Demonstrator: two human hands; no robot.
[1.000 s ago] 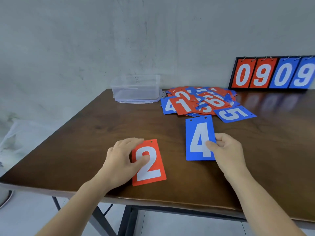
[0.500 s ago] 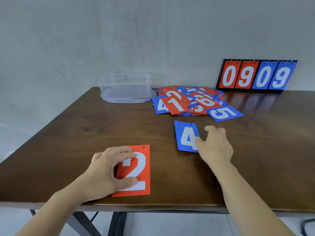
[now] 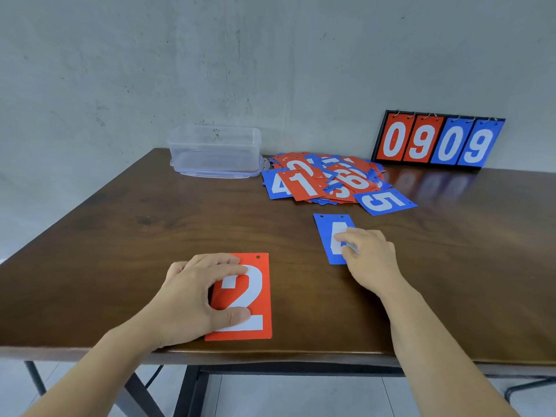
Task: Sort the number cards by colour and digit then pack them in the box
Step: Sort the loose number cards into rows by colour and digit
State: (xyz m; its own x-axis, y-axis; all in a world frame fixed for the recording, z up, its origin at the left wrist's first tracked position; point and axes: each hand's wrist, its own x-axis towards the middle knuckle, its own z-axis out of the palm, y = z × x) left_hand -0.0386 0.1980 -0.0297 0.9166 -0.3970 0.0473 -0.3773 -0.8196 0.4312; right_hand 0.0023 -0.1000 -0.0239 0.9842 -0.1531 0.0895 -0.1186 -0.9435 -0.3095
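A red card with a white 2 (image 3: 255,296) lies flat near the table's front edge. My left hand (image 3: 192,299) rests on its left half, fingertips on the upper part and thumb on the lower part of the digit. Further back and to the right lies a blue 4 card (image 3: 328,230). My right hand (image 3: 370,260) covers its lower right part, with the fingertips pressing on the digit. A mixed pile of red and blue number cards (image 3: 325,182) sits behind, and a blue 5 card (image 3: 385,203) lies at its right edge. The clear plastic box (image 3: 215,152) stands at the back left of the pile.
A black flip scoreboard (image 3: 436,142) showing 0 9 0 9 leans against the wall at the back right. The dark wooden table (image 3: 150,236) shows bare wood to the left and right of my hands. Its front edge runs just below the red card.
The red 2 card has been laid down squarely near the front edge. The blue 4 card has been set flat further back, and my right hand now presses on top of it.
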